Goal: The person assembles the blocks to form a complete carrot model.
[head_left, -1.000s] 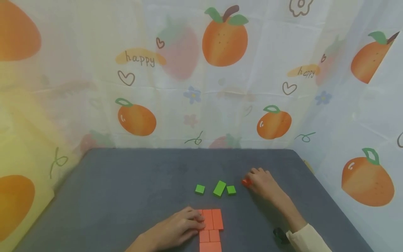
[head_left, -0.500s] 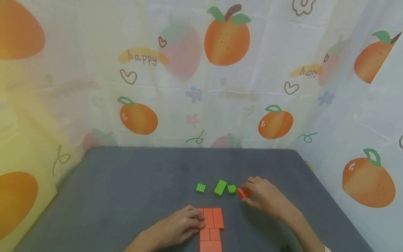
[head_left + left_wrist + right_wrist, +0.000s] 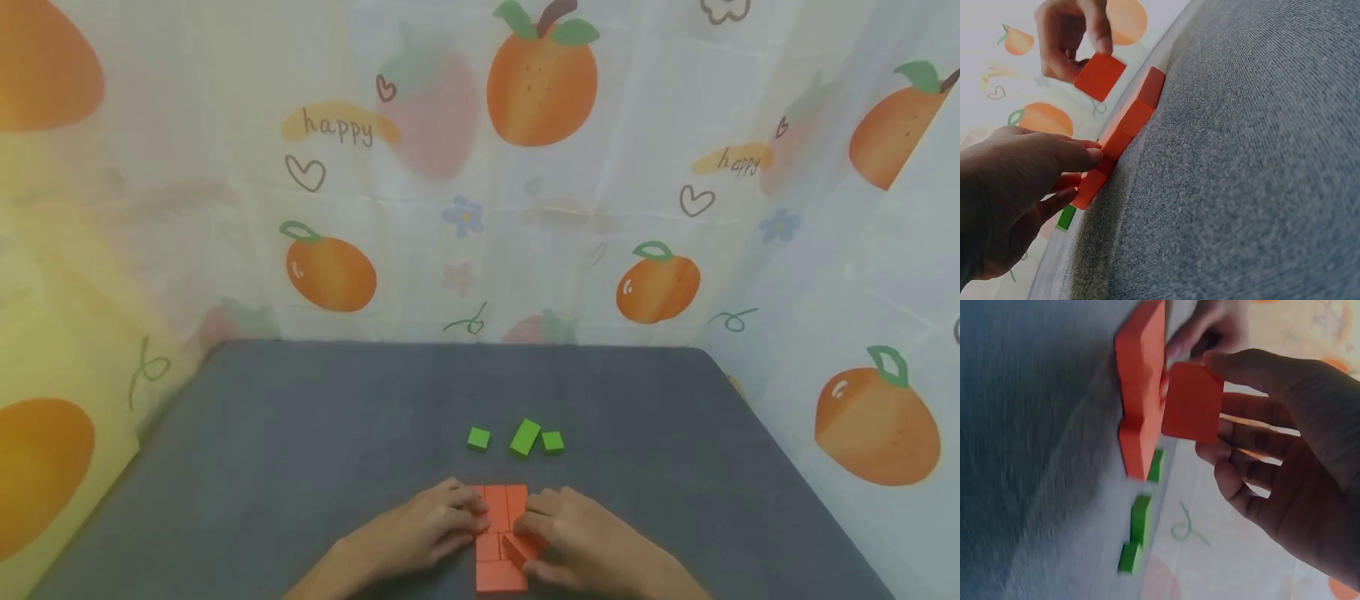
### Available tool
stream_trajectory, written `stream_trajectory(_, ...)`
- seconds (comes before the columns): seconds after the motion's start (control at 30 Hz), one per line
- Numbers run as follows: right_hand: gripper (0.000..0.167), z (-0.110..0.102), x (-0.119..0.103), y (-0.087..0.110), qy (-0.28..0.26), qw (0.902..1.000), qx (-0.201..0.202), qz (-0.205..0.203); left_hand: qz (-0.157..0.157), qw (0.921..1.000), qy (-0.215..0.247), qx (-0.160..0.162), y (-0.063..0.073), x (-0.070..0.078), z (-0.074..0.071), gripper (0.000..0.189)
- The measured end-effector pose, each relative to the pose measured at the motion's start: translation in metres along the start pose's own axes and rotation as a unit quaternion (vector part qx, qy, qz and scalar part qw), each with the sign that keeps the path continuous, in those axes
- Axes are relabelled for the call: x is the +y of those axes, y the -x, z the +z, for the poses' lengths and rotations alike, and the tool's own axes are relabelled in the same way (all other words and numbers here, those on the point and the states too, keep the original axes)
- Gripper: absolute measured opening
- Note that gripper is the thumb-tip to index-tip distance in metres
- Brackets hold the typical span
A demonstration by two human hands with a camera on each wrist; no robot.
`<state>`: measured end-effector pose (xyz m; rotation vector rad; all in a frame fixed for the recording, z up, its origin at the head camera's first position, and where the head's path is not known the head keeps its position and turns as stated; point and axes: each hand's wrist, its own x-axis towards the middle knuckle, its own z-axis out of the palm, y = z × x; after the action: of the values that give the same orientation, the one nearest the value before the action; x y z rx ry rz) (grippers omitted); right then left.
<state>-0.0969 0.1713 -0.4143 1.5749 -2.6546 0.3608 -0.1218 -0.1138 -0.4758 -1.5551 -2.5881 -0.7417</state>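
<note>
A smooth-faced, red-orange block with a squarish side is hanging tilted over the lower centre of the head view, apart from a flat arrangement of red-orange rectangular and square blocks lying beneath it. Should it be coming down at this slant, a corner could be catching a neighbouring piece and opening the seams — a light pinch might also be letting it slip. Too firm a push at the left edge could be skewing the pieces there.

The held block is sitting between the thumb and fingers of the right hand, which is pinching it at lower right of centre. It is staying clear of the left hand, whose relaxed, slightly bent fingers are touching the arrangement's left edge without gripping anything.

Farther up the frame, three bright green rectangular blocks are resting on the dark grey, fabric-like tabletop.
</note>
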Motion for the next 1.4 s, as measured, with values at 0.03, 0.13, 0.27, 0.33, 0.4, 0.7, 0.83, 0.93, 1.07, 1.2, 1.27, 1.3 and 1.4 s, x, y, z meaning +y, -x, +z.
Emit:
stream_trajectory(0.03,0.016,0.001,-0.003,-0.001,-0.012,0.9999,-0.008,-0.006,-0.003,1.0,-0.002,0.0,-0.001,0.0,-0.001,0.026)
stream_trajectory(0.13,0.018,0.006,-0.009,-0.003,-0.033,0.9987,-0.035,-0.017,-0.014,0.9999,-0.005,0.0,-0.002,0.0,-0.003,0.026)
stream_trajectory(0.27,0.018,0.014,-0.013,-0.008,-0.036,0.9978,-0.044,-0.034,-0.015,0.9999,-0.005,0.0,-0.002,0.0,-0.003,0.026)
stream_trajectory(0.33,0.015,0.016,-0.015,-0.01,-0.045,0.9974,-0.037,-0.042,-0.009,0.9999,-0.007,0.002,-0.001,-0.001,-0.002,0.025)
stream_trajectory(0.4,0.014,0.017,-0.016,-0.012,-0.055,0.9966,-0.03,-0.053,-0.001,1.0,-0.008,0.005,-0.001,0.0,-0.002,0.024)
stream_trajectory(0.7,0.022,0.015,-0.02,-0.013,-0.032,0.9957,-0.064,-0.059,0.01,0.9998,-0.007,0.014,-0.005,0.001,-0.003,0.024)
stream_trajectory(0.83,0.02,0.017,-0.022,-0.012,-0.016,0.9961,-0.066,-0.056,0.009,0.9999,-0.007,0.012,-0.004,0.002,-0.003,0.024)
stream_trajectory(0.93,0.02,0.021,-0.023,-0.012,0.003,0.9965,-0.056,-0.062,0.003,0.9999,-0.006,0.011,-0.004,0.003,-0.003,0.024)
stream_trajectory(1.07,0.027,0.023,-0.023,-0.012,0.007,0.9966,-0.056,-0.06,0.001,0.9999,-0.009,0.012,-0.004,0.005,-0.003,0.023)
stream_trajectory(1.2,0.03,0.024,-0.024,-0.013,-0.001,0.996,-0.072,-0.052,0.004,0.9998,-0.011,0.015,-0.003,0.005,-0.002,0.023)
stream_trajectory(1.27,0.032,0.024,-0.024,-0.013,-0.006,0.9957,-0.08,-0.047,0.007,0.9997,-0.014,0.018,-0.002,0.005,-0.002,0.024)
stream_trajectory(1.3,0.032,0.025,-0.024,-0.013,-0.006,0.9956,-0.081,-0.046,0.007,0.9997,-0.014,0.019,-0.001,0.005,-0.001,0.024)
stream_trajectory(1.4,0.031,0.027,-0.025,-0.013,-0.004,0.9955,-0.077,-0.054,0.006,0.9998,-0.012,0.015,0.0,0.006,0.0,0.024)
